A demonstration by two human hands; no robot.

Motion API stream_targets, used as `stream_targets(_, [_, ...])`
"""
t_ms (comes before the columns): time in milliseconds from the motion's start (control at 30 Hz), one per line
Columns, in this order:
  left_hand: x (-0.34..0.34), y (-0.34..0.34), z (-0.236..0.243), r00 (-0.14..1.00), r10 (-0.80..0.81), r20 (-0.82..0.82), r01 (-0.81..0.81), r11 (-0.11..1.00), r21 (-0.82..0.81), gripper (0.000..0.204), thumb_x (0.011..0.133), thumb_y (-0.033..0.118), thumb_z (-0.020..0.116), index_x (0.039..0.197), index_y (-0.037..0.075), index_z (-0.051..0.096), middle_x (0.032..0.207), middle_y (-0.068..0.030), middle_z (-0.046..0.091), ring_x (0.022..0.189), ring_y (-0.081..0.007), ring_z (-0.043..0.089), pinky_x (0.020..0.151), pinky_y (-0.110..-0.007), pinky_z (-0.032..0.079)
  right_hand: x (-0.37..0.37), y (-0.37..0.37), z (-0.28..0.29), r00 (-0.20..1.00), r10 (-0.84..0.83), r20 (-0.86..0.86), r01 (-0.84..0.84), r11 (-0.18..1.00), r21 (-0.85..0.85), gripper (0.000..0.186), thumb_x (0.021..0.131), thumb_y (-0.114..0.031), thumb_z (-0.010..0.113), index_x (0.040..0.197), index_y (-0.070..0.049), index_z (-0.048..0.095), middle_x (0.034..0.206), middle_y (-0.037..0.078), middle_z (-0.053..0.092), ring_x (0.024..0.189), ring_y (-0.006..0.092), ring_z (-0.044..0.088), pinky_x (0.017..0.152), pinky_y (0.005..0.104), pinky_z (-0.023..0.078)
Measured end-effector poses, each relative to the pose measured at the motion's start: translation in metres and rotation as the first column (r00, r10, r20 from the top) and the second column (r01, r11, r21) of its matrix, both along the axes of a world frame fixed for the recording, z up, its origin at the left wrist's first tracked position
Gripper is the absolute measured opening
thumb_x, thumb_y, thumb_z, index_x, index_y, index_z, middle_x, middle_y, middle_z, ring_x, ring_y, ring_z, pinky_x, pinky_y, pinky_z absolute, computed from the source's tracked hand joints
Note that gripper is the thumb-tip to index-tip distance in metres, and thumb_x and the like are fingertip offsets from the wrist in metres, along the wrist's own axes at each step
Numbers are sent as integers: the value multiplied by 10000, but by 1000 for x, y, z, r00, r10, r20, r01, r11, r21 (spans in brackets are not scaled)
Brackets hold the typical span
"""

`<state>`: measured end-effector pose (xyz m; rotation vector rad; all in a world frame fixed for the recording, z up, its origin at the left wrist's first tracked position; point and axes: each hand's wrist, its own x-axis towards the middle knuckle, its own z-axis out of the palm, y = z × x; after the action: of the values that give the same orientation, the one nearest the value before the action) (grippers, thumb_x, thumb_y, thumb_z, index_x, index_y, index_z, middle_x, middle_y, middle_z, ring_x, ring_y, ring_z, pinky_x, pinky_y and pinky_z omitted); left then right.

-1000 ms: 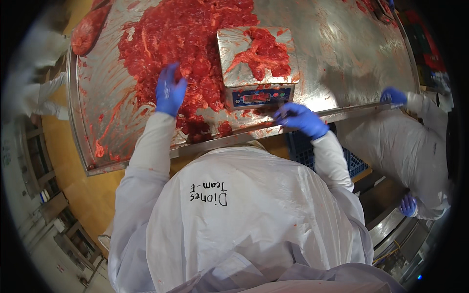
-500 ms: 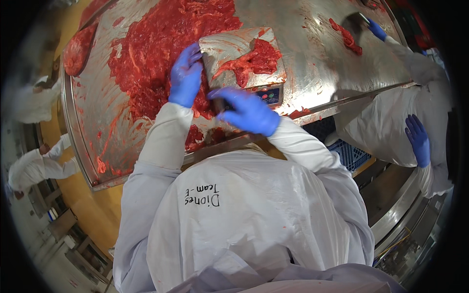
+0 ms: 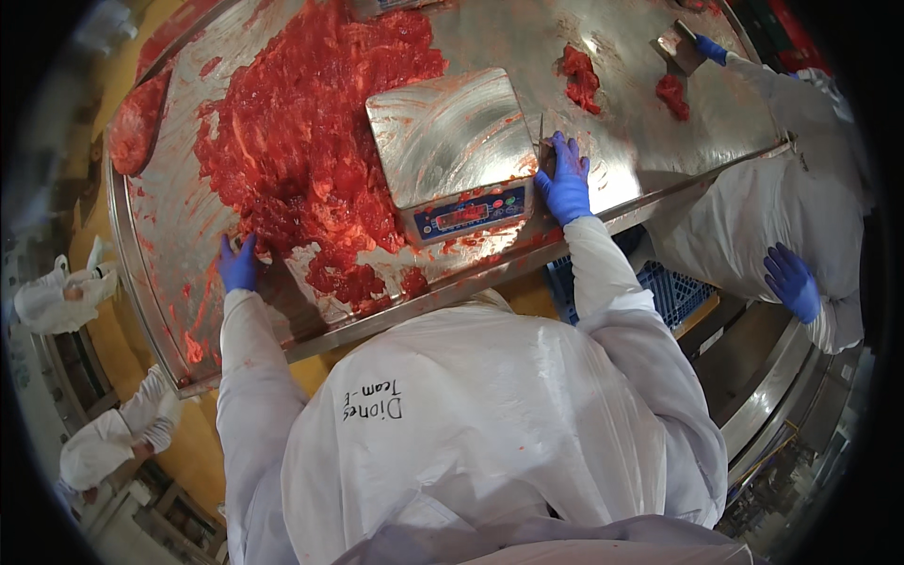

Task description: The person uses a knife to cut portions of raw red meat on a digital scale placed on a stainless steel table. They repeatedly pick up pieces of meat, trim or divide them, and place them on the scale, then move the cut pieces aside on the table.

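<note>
My left hand point(image 3: 238, 265), in a blue glove, is at the near left edge of a wide heap of red raw meat point(image 3: 311, 132). Its fingers are apart, at the meat's edge. On the right, my right hand point(image 3: 567, 184), also gloved in blue, is beside the digital scale point(image 3: 457, 141) with fingers stretched out. A thin pointed thing point(image 3: 541, 128) shows by its fingertips; I cannot tell what it is. The scale's steel plate is bare and smeared with red, its display facing me. A meat strip point(image 3: 580, 79) lies beyond my right hand.
A co-worker's gloved hand point(image 3: 711, 49) at the far right holds a flat, wide blade point(image 3: 680, 47) near another meat piece point(image 3: 671, 96). A larger meat chunk point(image 3: 138, 122) sits at the table's left edge. A blue crate point(image 3: 673, 294) is below the raised table rim point(image 3: 452, 285).
The meat on the scale is gone from its plate, and a piece now lies right of it. My right hand moved right, my left hand down and left. The co-worker's blade shows more fully.
</note>
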<state>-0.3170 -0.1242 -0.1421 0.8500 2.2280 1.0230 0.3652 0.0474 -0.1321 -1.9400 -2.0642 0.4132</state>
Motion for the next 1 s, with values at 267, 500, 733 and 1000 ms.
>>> stream_targets(267, [204, 60, 50, 643, -635, -427, 685, 727, -49, 326, 825, 151, 751, 1125, 79, 644, 1064, -222, 625, 1082, -433, 591, 899, -513, 518, 25, 3, 2, 959, -129, -253, 81, 979, -189, 748, 938, -339, 755, 1582, -152, 424, 1528, 215, 551, 1440, 413, 495, 1191, 489, 397])
stream_targets(500, [214, 19, 94, 521, -762, -384, 756, 621, -207, 177, 831, -1, 645, 971, 106, 634, 956, -186, 596, 884, -419, 649, 743, -494, 546, 7, -80, 22, 952, -154, -264, 129, 986, -109, 652, 962, -353, 755, 1473, -21, 524, 1344, 231, 675, 1222, 380, 668, 1040, 430, 522])
stream_targets(733, [280, 118, 251, 407, -850, -334, 912, 401, 92, 223, 826, -2, 638, 1044, 30, 671, 972, -152, 623, 924, -313, 668, 777, -398, 528, 1, -88, 28, 933, -201, -299, 193, 980, -55, 559, 942, -343, 782, 1350, 3, 620, 1188, 198, 738, 1077, 331, 724, 940, 413, 559])
stream_targets(1000, [345, 169, 215, 439, -775, -454, 897, 406, 174, 331, 850, 59, 721, 1180, 50, 694, 1272, -179, 627, 1160, -311, 659, 977, -375, 559, 5, -88, 31, 726, -260, -636, 185, 966, -183, 415, 978, -184, 747, 1324, 9, 625, 1112, 107, 739, 981, 181, 704, 881, 329, 560])
